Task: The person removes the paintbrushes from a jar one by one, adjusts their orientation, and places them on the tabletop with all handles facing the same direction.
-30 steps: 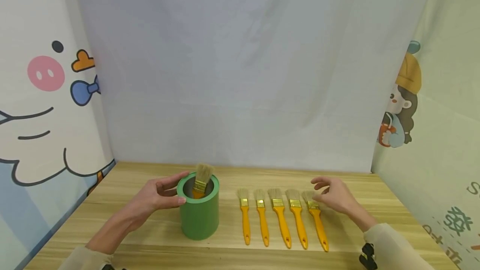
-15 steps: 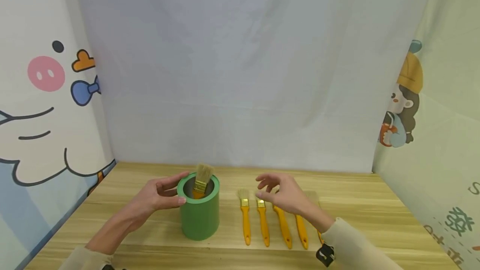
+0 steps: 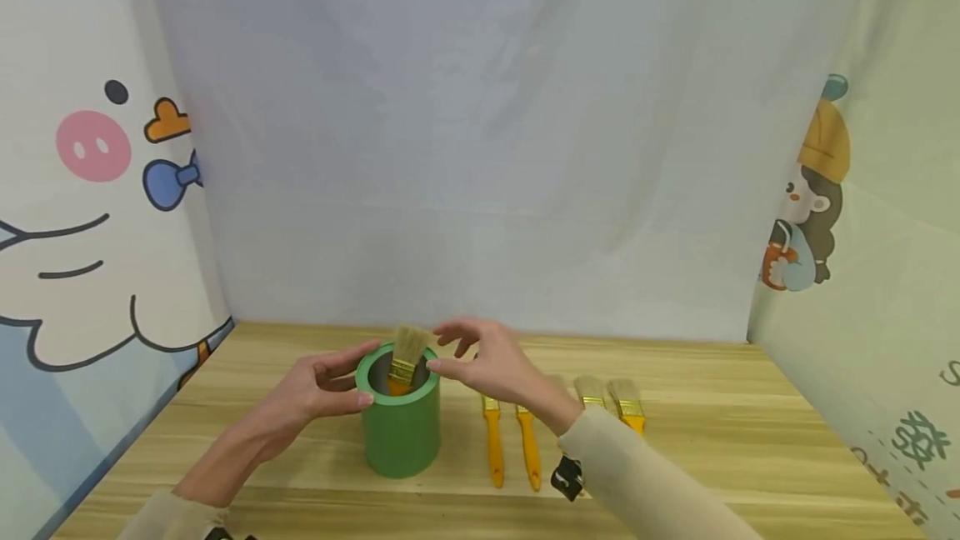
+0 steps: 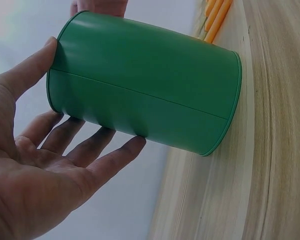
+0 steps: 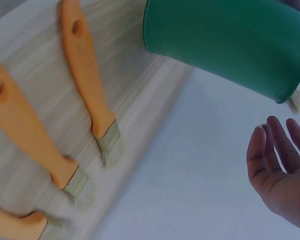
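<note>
A green can stands upright on the wooden table, a bristle-up paintbrush leaning inside it. My left hand holds the can from the left; in the left wrist view, thumb and fingers spread along opposite sides of the can. At the can's right rim is my right hand, fingers bent loosely and nothing in them. The right wrist view has this hand just beside the can's mouth, near the brush's bristles.
Several orange-handled paintbrushes lie in a row on the table right of the can, partly covered by my right forearm. A pale cloth hangs behind the table, with printed cloths on both sides.
My right hand has moved left, from over the rightmost paintbrush across the row to the can's rim. The left hand and the can stay in place.
</note>
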Action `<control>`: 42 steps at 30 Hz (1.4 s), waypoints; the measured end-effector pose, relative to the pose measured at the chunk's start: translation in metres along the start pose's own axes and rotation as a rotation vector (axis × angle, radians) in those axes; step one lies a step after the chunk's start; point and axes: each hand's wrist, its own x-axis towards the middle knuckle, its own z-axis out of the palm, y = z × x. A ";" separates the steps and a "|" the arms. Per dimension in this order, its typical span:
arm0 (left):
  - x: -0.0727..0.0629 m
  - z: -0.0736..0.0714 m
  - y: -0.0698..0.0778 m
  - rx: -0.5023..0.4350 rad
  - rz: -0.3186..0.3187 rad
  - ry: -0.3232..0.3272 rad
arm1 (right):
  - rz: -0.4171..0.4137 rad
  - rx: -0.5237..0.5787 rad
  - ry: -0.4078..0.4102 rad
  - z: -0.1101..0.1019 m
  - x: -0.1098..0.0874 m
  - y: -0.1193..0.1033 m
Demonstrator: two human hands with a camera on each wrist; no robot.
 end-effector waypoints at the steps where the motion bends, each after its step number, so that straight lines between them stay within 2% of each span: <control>1: 0.000 0.000 0.000 -0.001 0.000 -0.001 | -0.004 -0.001 0.003 0.002 0.002 -0.001; 10: -0.001 -0.001 0.001 -0.003 0.003 -0.007 | -0.048 0.021 0.044 0.022 0.019 -0.013; 21: -0.001 -0.002 0.002 -0.033 -0.002 -0.005 | -0.076 0.039 0.019 0.040 0.028 -0.029; 27: -0.001 -0.002 0.003 -0.021 -0.002 0.002 | -0.116 0.052 0.025 0.038 0.026 -0.029; 31: -0.001 -0.002 0.004 -0.015 0.004 0.004 | -0.160 0.044 -0.003 0.034 0.025 -0.026; 35: -0.001 -0.001 0.004 -0.022 0.010 0.003 | -0.166 0.042 -0.034 0.033 0.024 -0.024; 38: 0.000 -0.001 0.002 -0.023 0.002 0.011 | -0.167 0.001 -0.045 0.034 0.023 -0.024; 42: -0.001 -0.001 0.000 -0.025 -0.002 0.017 | -0.207 -0.157 -0.034 0.036 0.022 -0.023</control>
